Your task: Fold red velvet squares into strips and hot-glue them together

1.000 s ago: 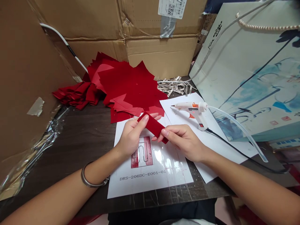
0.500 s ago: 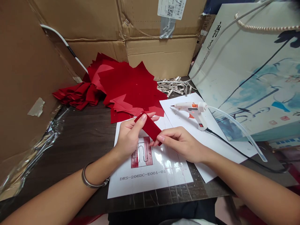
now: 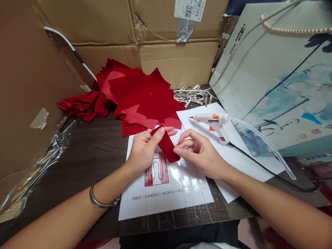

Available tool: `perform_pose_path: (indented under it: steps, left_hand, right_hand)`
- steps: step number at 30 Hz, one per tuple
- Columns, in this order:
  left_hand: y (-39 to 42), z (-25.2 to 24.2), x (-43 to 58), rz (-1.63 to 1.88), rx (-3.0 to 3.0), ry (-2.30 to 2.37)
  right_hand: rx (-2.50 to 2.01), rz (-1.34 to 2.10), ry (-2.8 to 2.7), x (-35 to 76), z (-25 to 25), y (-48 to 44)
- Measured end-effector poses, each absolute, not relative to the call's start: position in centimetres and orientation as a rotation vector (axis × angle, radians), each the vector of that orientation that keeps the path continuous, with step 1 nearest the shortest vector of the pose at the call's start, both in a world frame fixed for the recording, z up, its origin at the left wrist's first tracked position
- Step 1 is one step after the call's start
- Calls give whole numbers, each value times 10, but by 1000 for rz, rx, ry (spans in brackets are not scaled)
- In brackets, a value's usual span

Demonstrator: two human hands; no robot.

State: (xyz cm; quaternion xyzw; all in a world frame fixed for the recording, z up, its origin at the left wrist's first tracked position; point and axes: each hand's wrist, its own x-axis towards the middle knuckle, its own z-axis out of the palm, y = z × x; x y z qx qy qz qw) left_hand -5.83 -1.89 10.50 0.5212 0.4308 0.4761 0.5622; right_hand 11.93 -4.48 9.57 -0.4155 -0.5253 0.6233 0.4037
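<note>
A folded strip of red fabric (image 3: 167, 147) is pinched by my left hand (image 3: 145, 147), thumb on top near its upper end. The strip slants down to the right above a printed sheet (image 3: 166, 205) that shows a red picture and lettering. My right hand (image 3: 201, 152) is at the strip's right edge, its thumb tip touching or very near the fabric and its fingers curled apart from the thumb. Whether it grips the edge is unclear. Right of it, a white glue gun (image 3: 214, 119) lies on a blank white sheet (image 3: 233, 176).
Red fabric pieces (image 3: 142, 91) are heaped at the back, with folded red ones (image 3: 85, 103) on the left. Metal clips (image 3: 193, 95) lie behind the glue gun. Cardboard walls (image 3: 178, 62) and a painted paper bag (image 3: 287, 79) enclose the dark table (image 3: 90, 148).
My right fingers have lifted from beneath the strip's lower end and spread from the thumb. The strip has turned a little steeper. My left hand keeps its pinch.
</note>
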Motion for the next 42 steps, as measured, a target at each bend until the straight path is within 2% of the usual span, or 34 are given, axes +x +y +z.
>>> perform_pose_path:
  steps: [11,16,24,32,42]
  left_hand:
    - [-17,106,-59,1219,1259,1162]
    - [-20,109,-57,1199,1422,1113]
    - [-21,104,-60,1254,1803,948]
    - [-22,105,-61,1360,2015,951]
    - [-21,106,-62,1444,2249,860]
  right_hand:
    - [-1155,1446,-1377,116,98,-41]
    - [-1258,1271,-1433,119,99,-43]
    - [-1060,916,-1461,118,99,-43]
    - [-1120,1120,-1429,118,99,-48]
    - [-1067,911,-1542,120,100,-51]
